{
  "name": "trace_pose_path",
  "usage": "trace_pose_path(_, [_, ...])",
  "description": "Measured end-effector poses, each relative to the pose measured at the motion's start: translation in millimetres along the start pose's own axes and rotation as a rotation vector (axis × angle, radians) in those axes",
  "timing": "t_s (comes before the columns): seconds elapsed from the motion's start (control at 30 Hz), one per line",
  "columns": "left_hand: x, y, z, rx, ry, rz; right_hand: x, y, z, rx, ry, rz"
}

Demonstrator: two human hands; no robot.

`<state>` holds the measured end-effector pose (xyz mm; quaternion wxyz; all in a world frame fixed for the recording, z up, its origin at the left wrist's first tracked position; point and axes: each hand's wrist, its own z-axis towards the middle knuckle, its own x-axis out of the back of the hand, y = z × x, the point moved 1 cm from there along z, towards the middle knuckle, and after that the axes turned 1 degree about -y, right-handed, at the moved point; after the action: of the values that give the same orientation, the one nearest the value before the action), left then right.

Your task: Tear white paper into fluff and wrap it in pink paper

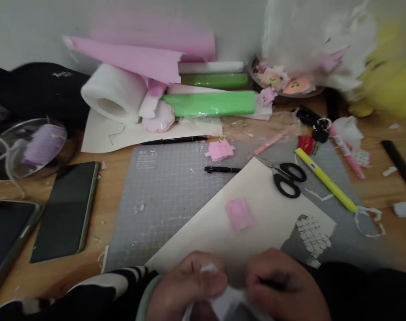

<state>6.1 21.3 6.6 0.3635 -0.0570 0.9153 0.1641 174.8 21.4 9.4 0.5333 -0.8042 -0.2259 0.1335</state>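
Both hands are together at the bottom edge, blurred by motion. My left hand (189,287) pinches a small piece of white paper (223,303) between thumb and fingers. My right hand (283,287) is curled against the same white paper from the right. Just beyond the hands a cream sheet of paper (256,223) lies tilted on a grey cutting mat (169,196), with a small pink rectangle (239,214) on it and a scalloped cut-out at its right corner (312,234).
Black-handled scissors (286,176), a black pen (223,169), a yellow marker (326,180), a pink scrap (219,150). Two phones (67,211) lie at left. Rolls of pink, white and green material (209,103) line the wall. White fluffy stuff (310,40) stands back right.
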Motion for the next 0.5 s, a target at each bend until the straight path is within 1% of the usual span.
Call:
trace_pose_path(0.03, [-4.3,2.2,4.2,0.020,-0.054,-0.045,-0.6,-1.6,2.8,-0.018,-0.081,-0.019])
trace_pose_path(0.07, [-6.7,3.9,8.1,0.046,-0.097,-0.061,-0.2,-2.6,5.2,-0.004,-0.134,-0.018])
trace_pose_path(0.1, [-7.4,5.3,11.1,0.068,-0.126,-0.063,0.9,-2.6,7.3,-0.003,-0.156,0.004])
trace_pose_path(0.17, [-5.8,7.4,13.7,0.064,-0.137,-0.045,2.8,-0.9,9.8,-0.052,-0.200,0.081])
trace_pose_path(0.23, [-3.7,7.6,12.9,0.088,-0.153,-0.010,3.3,0.7,10.7,-0.099,-0.213,0.128])
trace_pose_path(0.27, [-2.9,7.4,12.3,0.078,-0.139,-0.023,2.8,0.8,11.1,-0.106,-0.204,0.137])
trace_pose_path(0.3, [-2.8,6.6,11.8,0.108,-0.153,-0.017,1.9,0.4,11.5,-0.110,-0.196,0.151])
trace_pose_path(0.37, [-3.3,4.9,12.5,0.140,-0.130,-0.037,-1.3,-1.1,13.0,-0.148,-0.162,0.179])
trace_pose_path(0.47, [-4.6,5.6,17.4,0.103,-0.126,-0.040,-8.2,-3.5,17.8,-0.235,-0.048,0.110])
trace_pose_path(0.5, [-4.8,7.0,19.6,0.091,-0.140,-0.024,-10.7,-4.0,20.1,-0.231,0.006,0.051])
